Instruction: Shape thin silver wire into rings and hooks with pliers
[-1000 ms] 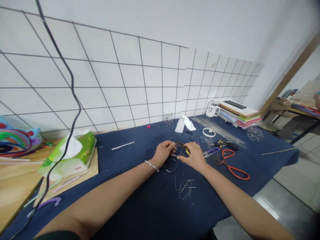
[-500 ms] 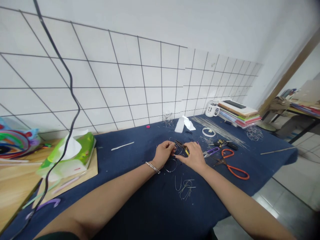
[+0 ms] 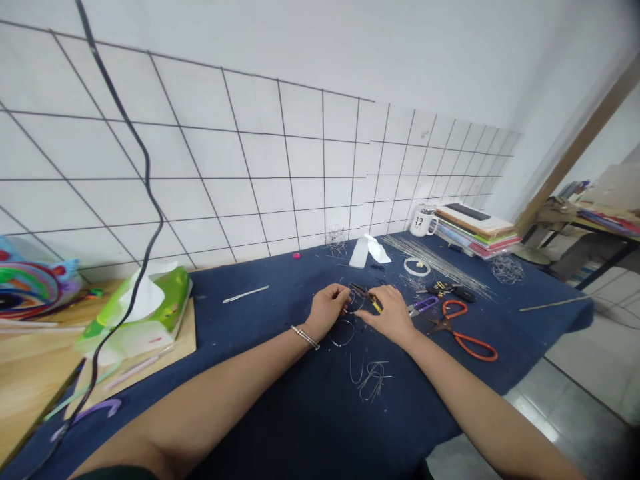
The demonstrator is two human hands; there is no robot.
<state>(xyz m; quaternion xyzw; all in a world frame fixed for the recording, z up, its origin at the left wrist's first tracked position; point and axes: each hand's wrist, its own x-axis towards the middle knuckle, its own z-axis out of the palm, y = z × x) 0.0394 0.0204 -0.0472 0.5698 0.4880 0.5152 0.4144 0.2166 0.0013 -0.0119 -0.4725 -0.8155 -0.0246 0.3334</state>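
My left hand (image 3: 327, 309) is closed, pinching a thin wire ring (image 3: 356, 305) between thumb and fingers. My right hand (image 3: 391, 312) is wrapped round pliers with yellow and black handles (image 3: 375, 304); their dark jaws point left and meet the ring's upper part. Whether the jaws grip the wire is too small to tell. Just below the hands, a second wire ring (image 3: 341, 333) lies on the dark blue cloth (image 3: 280, 380). Nearer to me are loose bent wires (image 3: 373, 381).
Orange-handled scissors (image 3: 463, 332), purple-handled snips (image 3: 425, 305) and black cutters (image 3: 450, 289) lie at the right. Behind them are long straight wires (image 3: 440, 260), a white coil (image 3: 417, 267) and a mug (image 3: 423, 221). A tissue pack (image 3: 160, 300) and a hanging black cable (image 3: 150, 193) are at the left.
The pliers' jaws and my right hand have shifted slightly, and the right thumb has drawn back a little from the ring. My left hand keeps its pinch. The view has tilted slightly.
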